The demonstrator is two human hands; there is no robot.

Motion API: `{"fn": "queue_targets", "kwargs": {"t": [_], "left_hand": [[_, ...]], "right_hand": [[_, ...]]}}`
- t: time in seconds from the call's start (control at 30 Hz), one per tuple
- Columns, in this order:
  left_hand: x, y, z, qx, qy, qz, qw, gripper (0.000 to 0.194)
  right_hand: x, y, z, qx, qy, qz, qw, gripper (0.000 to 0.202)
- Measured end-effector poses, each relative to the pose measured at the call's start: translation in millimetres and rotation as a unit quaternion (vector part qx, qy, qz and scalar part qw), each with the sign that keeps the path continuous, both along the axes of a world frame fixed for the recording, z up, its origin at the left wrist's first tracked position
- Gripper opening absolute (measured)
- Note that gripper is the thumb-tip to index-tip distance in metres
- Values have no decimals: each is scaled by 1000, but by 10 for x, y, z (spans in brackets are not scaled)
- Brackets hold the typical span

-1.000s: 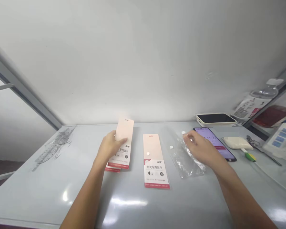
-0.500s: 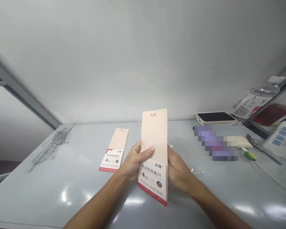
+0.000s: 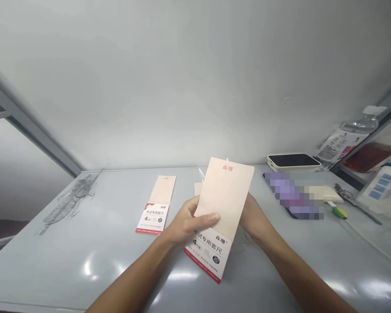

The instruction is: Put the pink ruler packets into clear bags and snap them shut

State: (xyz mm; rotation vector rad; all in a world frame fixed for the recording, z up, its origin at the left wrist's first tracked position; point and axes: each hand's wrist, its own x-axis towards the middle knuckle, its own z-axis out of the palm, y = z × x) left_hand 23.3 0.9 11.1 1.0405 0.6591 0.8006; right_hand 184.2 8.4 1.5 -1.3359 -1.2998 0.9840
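Note:
My left hand (image 3: 190,221) is closed on a tall cream ruler-set packaging card (image 3: 228,195), its thumb across the front. The card leans to the right and has a white label with dark print and a red strip at its bottom. My right hand (image 3: 254,217) is behind the card's right edge; its fingers are hidden. Clear plastic film (image 3: 243,238) shows below that hand, and more glints past the card's upper left. A cream piece (image 3: 197,188) peeks out behind the card on the left, mostly covered. A similar card (image 3: 156,204) lies on the table to the left.
A phone (image 3: 293,160) lies by the wall at the back right. Near it are a purple, partly blurred item (image 3: 276,184), a cable with a green and yellow plug cover (image 3: 339,212), and a clear bottle (image 3: 355,132). A ship drawing (image 3: 70,202) marks the grey tabletop (image 3: 94,243).
The held card has shifted right and tipped clockwise, turning its face more toward me. A cream piece and shiny film now show behind its left side. My right hand has moved slightly right and up.

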Motion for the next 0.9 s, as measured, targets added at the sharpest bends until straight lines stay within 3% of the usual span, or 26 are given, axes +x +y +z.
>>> {"fn": "queue_targets", "kwargs": {"t": [0.1,0.17,0.27,0.4,0.5,0.57,0.67,0.8,0.9], "left_hand": [[-9,4,13,10,18,1,1000,33],[-16,30,25,17,30,31,999,33],[-41,105,46,19,21,147,989,37],[-85,184,78,18,3,333,943,39],[-68,140,77,35,24,394,918,40],[-26,74,62,45,46,390,918,39],[38,2,39,11,60,321,945,42],[26,35,63,-92,0,223,971,55],[-50,91,139,-140,-44,205,968,56]], "right_hand": [[-17,-7,38,-49,72,79,993,14],[-28,-24,49,-70,118,83,987,20],[-34,-43,42,-90,117,35,988,34],[-58,-54,37,-82,81,-8,993,37],[-107,-74,49,-87,87,1,992,36],[-144,-96,60,-89,92,4,992,36],[-183,-126,66,-86,90,4,992,36],[-184,-124,43,-86,108,4,990,38],[-165,-105,40,-90,110,-11,990,40]]}}
